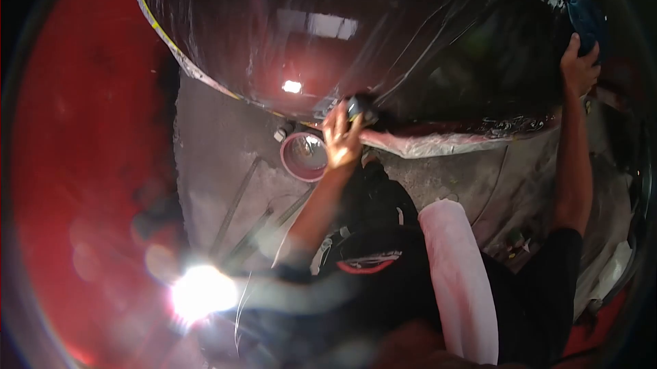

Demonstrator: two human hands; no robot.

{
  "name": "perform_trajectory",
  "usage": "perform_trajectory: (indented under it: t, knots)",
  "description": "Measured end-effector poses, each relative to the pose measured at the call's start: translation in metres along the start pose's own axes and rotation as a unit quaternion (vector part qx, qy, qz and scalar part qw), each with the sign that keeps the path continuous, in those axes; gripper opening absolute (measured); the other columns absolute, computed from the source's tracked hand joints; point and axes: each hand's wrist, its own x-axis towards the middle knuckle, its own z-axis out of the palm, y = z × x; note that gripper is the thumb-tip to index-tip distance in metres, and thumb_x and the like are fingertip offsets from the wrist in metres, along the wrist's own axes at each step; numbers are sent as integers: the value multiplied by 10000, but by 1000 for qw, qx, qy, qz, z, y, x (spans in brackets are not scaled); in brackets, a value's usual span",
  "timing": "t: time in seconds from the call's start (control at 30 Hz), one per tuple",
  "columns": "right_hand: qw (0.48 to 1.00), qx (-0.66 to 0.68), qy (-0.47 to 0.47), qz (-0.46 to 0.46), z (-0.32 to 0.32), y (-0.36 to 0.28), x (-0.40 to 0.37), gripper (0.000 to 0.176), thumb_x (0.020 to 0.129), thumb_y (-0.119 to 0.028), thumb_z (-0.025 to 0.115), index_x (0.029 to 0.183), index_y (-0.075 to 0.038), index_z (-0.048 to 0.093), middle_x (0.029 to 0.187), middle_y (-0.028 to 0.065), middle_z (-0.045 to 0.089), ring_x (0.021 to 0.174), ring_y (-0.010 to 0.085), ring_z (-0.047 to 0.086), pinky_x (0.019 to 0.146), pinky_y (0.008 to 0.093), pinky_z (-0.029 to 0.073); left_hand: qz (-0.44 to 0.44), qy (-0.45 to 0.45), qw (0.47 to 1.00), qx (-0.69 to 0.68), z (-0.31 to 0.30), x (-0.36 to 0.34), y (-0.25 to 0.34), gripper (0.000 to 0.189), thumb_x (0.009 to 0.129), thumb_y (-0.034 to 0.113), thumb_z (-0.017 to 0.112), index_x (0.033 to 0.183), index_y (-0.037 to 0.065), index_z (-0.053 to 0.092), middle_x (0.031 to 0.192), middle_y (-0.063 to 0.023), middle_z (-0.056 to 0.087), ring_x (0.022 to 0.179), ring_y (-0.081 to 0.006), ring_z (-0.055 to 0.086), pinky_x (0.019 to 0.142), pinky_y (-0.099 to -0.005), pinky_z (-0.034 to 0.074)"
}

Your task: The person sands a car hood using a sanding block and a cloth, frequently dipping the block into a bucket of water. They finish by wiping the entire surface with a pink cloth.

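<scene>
The left hand [339, 142] grasps a small dark block [361, 107] at its fingertips, with a round tub [304, 157] just to its left. The right hand [579, 64] grips a blue cloth [588, 18] above its fingers, against the glossy panel [274, 27].

pink-rimmed tub [304, 157] on concrete floor [212, 143]; metal rods [236, 211] beside; pale roll [462, 280] further right.

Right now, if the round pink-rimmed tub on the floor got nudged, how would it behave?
The round pink-rimmed tub looks low and wide, so it would probably scrape along the rough grey floor rather than tip. It stands open, so any contents might slop out.
</scene>
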Motion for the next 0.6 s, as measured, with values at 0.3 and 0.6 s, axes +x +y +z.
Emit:
perform_trajectory:
  t: [0.3, 0.6]
  knots:
    - [1000, 5, 6, -27, 5, 12, -3, 840, 853, -806, 482, 1526, -312, 384, 1465, 302, 428, 1355, 505, 420, 1098, 576, 361, 65, 54, 994, -75, 38, 219, 108, 460, 734, 34, 663, 1188, 85, 713, 1427, -175, 556, 1235, -371, 558, 1011, -485, 457]
    - [1000, 17, 18, -16, 8, 5, 6, 817, 869, -797, 468, 1530, -325, 377, 1499, 312, 383, 1392, 495, 379, 1116, 574, 339, 15, 43, 999, -26, 5, 107, 44, 517, 752, -58, 633, 1244, 87, 689, 1413, -257, 546, 1201, -388, 572, 971, -496, 474]
